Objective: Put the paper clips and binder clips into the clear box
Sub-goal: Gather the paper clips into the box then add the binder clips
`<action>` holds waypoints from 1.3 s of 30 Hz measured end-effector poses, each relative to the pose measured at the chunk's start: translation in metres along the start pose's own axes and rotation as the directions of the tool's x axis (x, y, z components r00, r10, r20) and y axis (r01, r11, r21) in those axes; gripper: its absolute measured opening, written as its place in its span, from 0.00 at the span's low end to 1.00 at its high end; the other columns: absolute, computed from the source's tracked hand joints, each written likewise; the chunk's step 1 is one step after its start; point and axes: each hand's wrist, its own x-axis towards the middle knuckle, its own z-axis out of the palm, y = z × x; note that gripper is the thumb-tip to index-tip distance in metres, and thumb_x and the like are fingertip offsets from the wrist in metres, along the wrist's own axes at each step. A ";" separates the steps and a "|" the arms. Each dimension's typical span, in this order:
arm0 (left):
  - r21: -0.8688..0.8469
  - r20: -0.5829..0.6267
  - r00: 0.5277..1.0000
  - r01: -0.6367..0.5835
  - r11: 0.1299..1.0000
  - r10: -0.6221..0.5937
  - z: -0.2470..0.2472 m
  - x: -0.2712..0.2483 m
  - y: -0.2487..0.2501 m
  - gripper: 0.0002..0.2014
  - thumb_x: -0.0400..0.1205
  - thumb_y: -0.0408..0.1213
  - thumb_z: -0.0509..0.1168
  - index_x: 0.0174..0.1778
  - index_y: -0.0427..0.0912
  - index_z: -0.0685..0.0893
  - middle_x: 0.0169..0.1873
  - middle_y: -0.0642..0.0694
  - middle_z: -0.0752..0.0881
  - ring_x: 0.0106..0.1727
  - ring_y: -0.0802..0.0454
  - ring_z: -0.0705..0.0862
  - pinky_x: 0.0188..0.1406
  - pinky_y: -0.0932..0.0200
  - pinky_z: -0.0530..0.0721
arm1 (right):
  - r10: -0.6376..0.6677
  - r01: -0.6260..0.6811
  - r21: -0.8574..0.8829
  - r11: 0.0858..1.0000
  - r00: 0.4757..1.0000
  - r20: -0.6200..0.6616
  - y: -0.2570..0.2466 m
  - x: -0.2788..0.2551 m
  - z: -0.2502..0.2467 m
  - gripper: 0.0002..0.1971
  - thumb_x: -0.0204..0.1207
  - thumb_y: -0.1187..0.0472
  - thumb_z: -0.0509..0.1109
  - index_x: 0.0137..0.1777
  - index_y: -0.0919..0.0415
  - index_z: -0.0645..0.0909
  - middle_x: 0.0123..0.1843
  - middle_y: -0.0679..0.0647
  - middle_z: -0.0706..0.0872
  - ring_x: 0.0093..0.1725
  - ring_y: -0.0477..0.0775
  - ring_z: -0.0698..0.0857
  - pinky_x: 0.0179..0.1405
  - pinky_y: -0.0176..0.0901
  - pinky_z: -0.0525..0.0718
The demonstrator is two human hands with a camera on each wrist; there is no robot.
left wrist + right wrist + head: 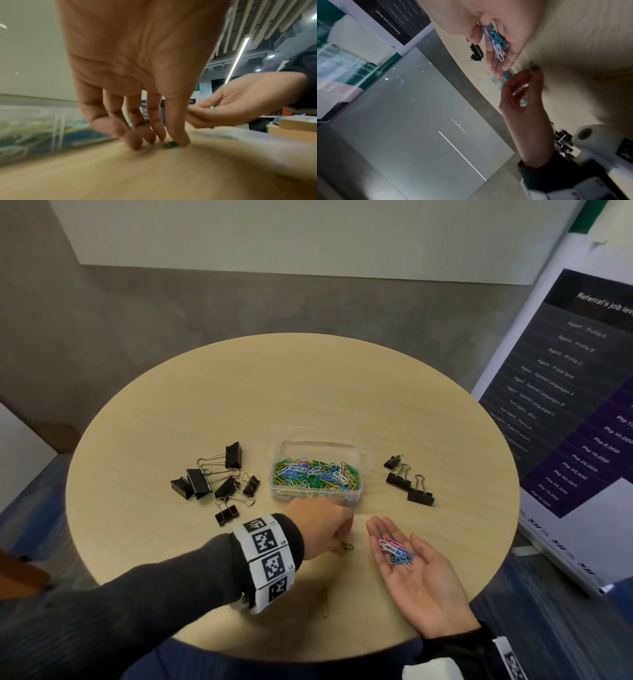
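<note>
The clear box (363,455) sits mid-table, holding several coloured paper clips (315,474). Just in front of it my left hand (343,537) reaches down with curled fingers and pinches a green paper clip (348,546) that lies on the table. The left wrist view shows that clip (169,145) between thumb and index fingertip. My right hand (394,534) lies palm up to the right, its fingers relaxed, carrying several pink, blue and white paper clips (397,553). Black binder clips lie in a group (215,479) left of the box, and 3 more binder clips (407,481) lie right of it.
A yellowish paper clip (325,607) lies near the front edge of the round wooden table (274,392). A printed banner (565,405) stands close to the table's right side. Grey floor surrounds the table.
</note>
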 end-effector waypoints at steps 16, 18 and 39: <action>-0.061 0.194 0.872 -0.447 0.892 0.450 0.001 -0.038 -0.017 0.10 0.82 0.43 0.64 0.58 0.50 0.81 0.49 0.52 0.85 0.51 0.52 0.82 0.48 0.55 0.78 | -0.005 0.009 -0.044 0.999 0.995 0.096 0.001 0.013 -0.016 0.59 0.20 0.69 0.89 0.64 0.74 0.78 0.58 0.69 0.88 0.54 0.64 0.90 0.49 0.55 0.89; 0.003 0.216 0.859 -0.476 0.880 0.464 0.006 -0.038 -0.015 0.11 0.82 0.43 0.64 0.59 0.50 0.81 0.52 0.50 0.84 0.55 0.48 0.82 0.51 0.52 0.77 | 0.000 0.005 -0.055 0.998 0.995 0.100 0.002 0.012 -0.014 0.59 0.21 0.68 0.89 0.64 0.74 0.77 0.59 0.69 0.87 0.55 0.64 0.89 0.50 0.55 0.89; -0.125 -0.307 0.910 -0.331 0.935 0.280 -0.012 -0.026 0.001 0.10 0.82 0.47 0.64 0.53 0.46 0.79 0.48 0.52 0.80 0.46 0.54 0.77 0.44 0.57 0.77 | 0.147 -0.144 -0.148 0.978 0.989 0.012 0.026 0.001 0.021 0.19 0.84 0.55 0.55 0.51 0.70 0.80 0.35 0.62 0.87 0.36 0.55 0.86 0.43 0.47 0.91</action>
